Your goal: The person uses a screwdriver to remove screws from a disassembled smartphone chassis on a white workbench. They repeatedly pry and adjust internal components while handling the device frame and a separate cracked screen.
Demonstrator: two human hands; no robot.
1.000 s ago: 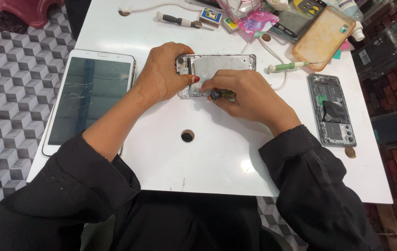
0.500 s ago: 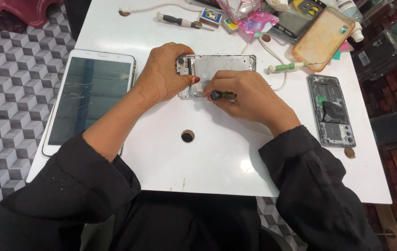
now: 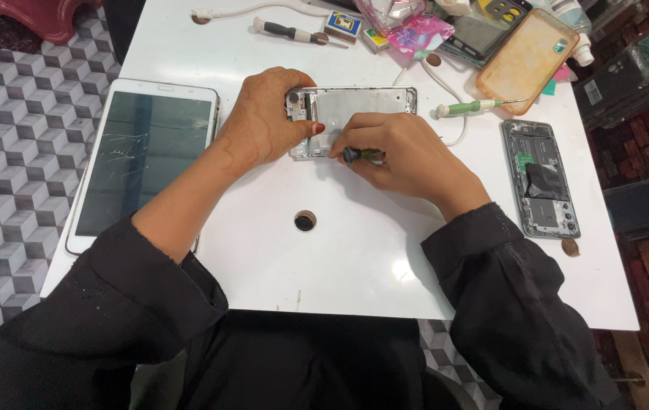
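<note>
A silver opened phone frame (image 3: 370,105) lies flat near the middle of the white table (image 3: 355,250). My left hand (image 3: 263,118) grips the frame's left end and pins it down. My right hand (image 3: 400,156) is closed around a small dark-handled screwdriver (image 3: 361,156), whose tip meets the frame's near edge. Both forearms wear black sleeves.
A tablet with a cracked screen (image 3: 142,156) lies at the left. An opened phone body (image 3: 541,178) lies at the right, a coin (image 3: 570,247) below it. A green-handled screwdriver (image 3: 472,107), an orange phone case (image 3: 528,52), a black screwdriver (image 3: 294,32) and clutter line the far edge. A round hole (image 3: 305,221) is in the tabletop.
</note>
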